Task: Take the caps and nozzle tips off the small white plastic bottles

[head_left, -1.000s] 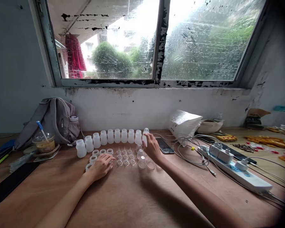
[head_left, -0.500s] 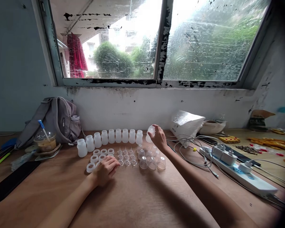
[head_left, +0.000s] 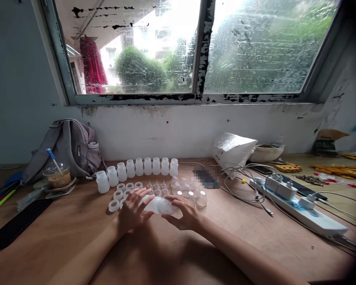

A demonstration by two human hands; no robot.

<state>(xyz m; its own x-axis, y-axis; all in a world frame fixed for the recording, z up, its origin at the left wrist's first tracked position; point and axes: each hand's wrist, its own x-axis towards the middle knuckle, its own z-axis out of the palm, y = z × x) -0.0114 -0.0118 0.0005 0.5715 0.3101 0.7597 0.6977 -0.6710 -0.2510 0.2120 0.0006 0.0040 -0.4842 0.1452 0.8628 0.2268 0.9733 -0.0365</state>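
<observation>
A translucent white bottle with a clear domed cover (head_left: 158,205) lies on its side between my hands, above the front of the wooden table. The fingers of my left hand (head_left: 135,209) curl round its left end. My right hand (head_left: 184,211) grips the domed right end between thumb and fingers. Behind stands a curved row of white bottles (head_left: 139,167). White rings (head_left: 114,205) sit by my left hand, partly covered by it. Clear nipple-like pieces (head_left: 156,187) are just behind the held bottle, and clear domed covers (head_left: 201,199) stand behind my right hand.
At the left are a grey backpack (head_left: 69,148), a cup with a straw (head_left: 57,176) and a black flat object (head_left: 17,223). Cables (head_left: 240,194), a white power strip (head_left: 317,221) and a silvery-white bag (head_left: 234,152) occupy the right. A blurred patch covers something behind the covers.
My right hand has brought the bottle from the row's right end down to the front centre. My left hand has left the rings and clear pieces and taken hold of the bottle's other end.
</observation>
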